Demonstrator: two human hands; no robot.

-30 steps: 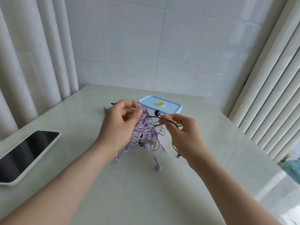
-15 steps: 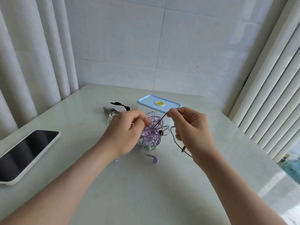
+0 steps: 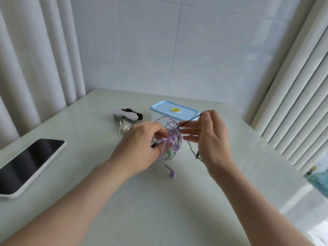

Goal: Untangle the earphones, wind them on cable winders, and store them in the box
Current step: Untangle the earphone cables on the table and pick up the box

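A tangle of purple earphones (image 3: 173,137) is held just above the table's middle, one purple earbud (image 3: 171,174) dangling to the surface. My left hand (image 3: 140,148) grips the tangle from the left. My right hand (image 3: 211,137) pinches a black earphone cable (image 3: 189,121) between thumb and forefinger and holds it taut up and to the right out of the tangle; its other fingers are spread. A loose end of the black cable (image 3: 197,155) hangs under that hand. Behind stands the box with a light blue lid (image 3: 174,110). Cable winders (image 3: 126,116), white, grey and black, lie left of the box.
A white earphone cable (image 3: 124,129) lies by the winders. A phone (image 3: 26,164) with a dark screen rests at the table's left edge. Curtains hang left, vertical blinds right, and a tiled wall stands behind the pale table (image 3: 159,201).
My right hand has drawn the black cable farther up and to the right, stretching it taut. My left hand has lowered the purple tangle toward the table and holds it there.
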